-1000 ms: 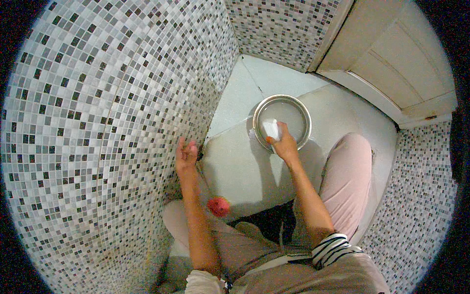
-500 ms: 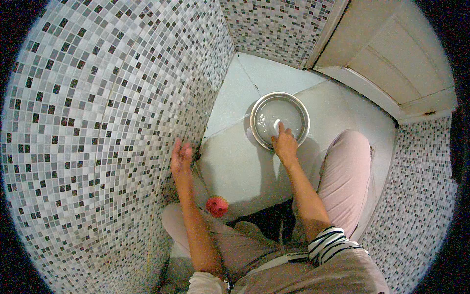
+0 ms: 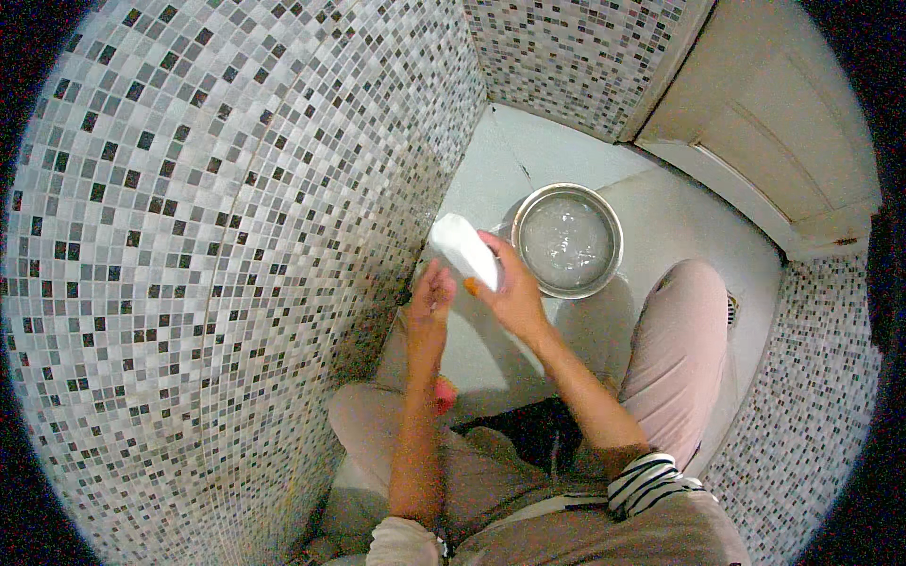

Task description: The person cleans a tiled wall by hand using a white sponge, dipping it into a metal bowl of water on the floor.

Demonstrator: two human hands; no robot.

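A white oblong object (image 3: 461,247) is gripped in my right hand (image 3: 514,288), fingers and thumb along its near side. I cannot make out its exact kind; a small orange patch shows beside my thumb. My left hand (image 3: 432,291) is just below its left end, empty, palm up with fingers loosely bent and slightly blurred. Beyond my right hand stands a round metal basin (image 3: 615,250) holding cloudy water (image 3: 566,243). My left forearm partly covers a small round red object (image 3: 444,394) near my left leg.
A mosaic-tiled wall (image 3: 217,236) rises close on my left. The pale floor (image 3: 590,156) runs to a door (image 3: 764,123) at the far right. A floor drain (image 3: 732,309) lies beside my right knee (image 3: 694,283). Another tiled wall (image 3: 802,368) is on the right.
My right hand has come out of the basin and moved left, now holding the white object above the floor. My left hand has come rightward, away from the wall toward it.
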